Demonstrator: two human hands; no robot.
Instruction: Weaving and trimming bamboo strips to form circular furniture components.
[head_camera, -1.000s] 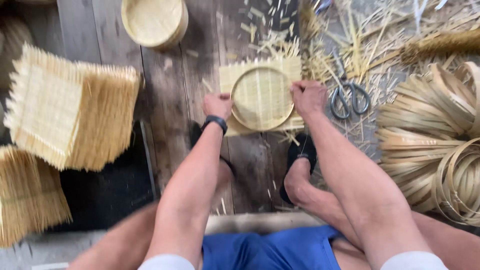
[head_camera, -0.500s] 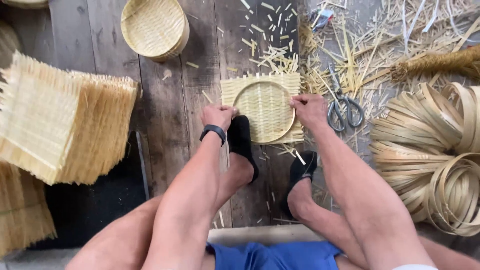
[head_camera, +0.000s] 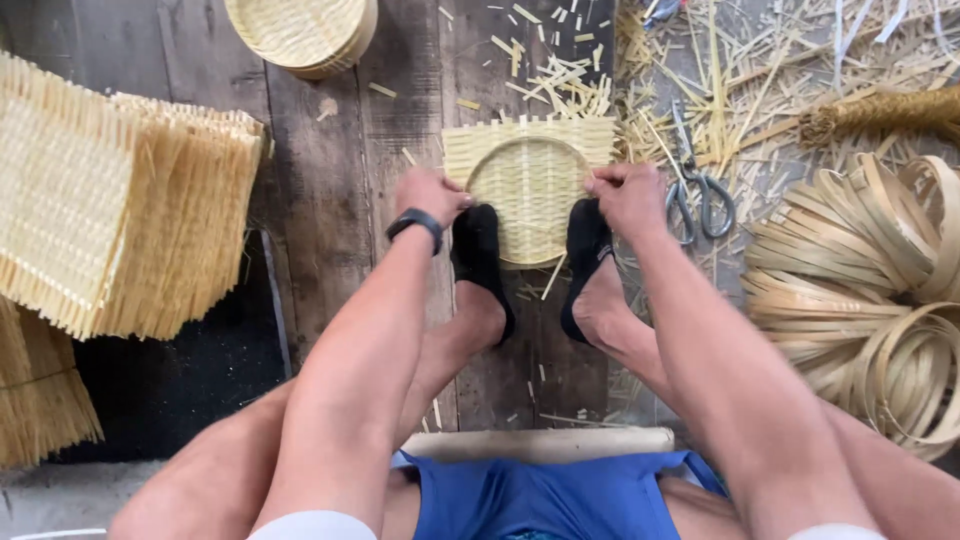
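A plank floor (head_camera: 330, 250) strewn with bamboo offcuts carries, well left of the fingers, a tall stack of woven mats (head_camera: 120, 190); coiled bamboo strips (head_camera: 860, 280) lie to their right. Between the fingers sits a square woven mat with a round hoop (head_camera: 530, 185), pinned by both socked feet, apparently to steady it. The left hand (head_camera: 430, 195) and right hand (head_camera: 628, 195) pinch its opposite edges, fingers closed. Scissors (head_camera: 700, 190) rest just beside the right fingers.

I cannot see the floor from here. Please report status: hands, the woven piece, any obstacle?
Left hand and right hand grip the woven bamboo tray at its sides. Both feet pin its near edge. Scissors lie right of it, apart.
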